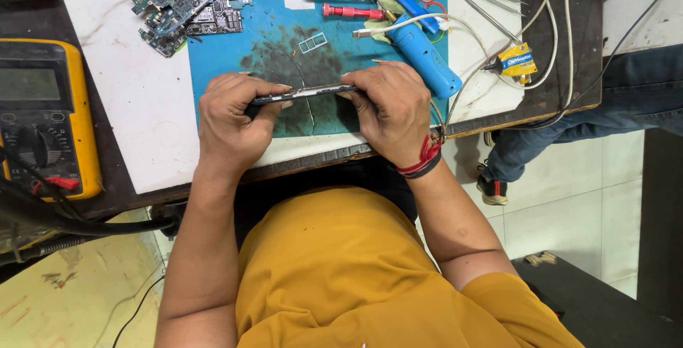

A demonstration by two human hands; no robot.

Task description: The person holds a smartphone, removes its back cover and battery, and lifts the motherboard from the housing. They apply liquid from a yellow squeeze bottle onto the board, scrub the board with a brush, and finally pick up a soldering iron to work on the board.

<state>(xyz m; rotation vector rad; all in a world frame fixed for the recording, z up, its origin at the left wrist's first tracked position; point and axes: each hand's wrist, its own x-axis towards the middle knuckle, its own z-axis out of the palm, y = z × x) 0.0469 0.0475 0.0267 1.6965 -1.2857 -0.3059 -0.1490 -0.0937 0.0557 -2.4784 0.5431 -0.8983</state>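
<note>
Phone pinched edge-on over the blue mat.
Left hand and right hand both clamped on its ends, screwdriver further up the mat.

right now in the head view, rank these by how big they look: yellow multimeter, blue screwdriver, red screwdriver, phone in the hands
1. yellow multimeter, clearly largest
2. blue screwdriver and phone: similar length; the phone is seen edge-on and partly covered by the left hand and right hand, so unranked
3. red screwdriver, smallest

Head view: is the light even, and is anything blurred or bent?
Head view: bright, even light; soft shadows under the left hand and right hand on the blue mat; the phone is sharp; table edges bow slightly near the corners.
</note>
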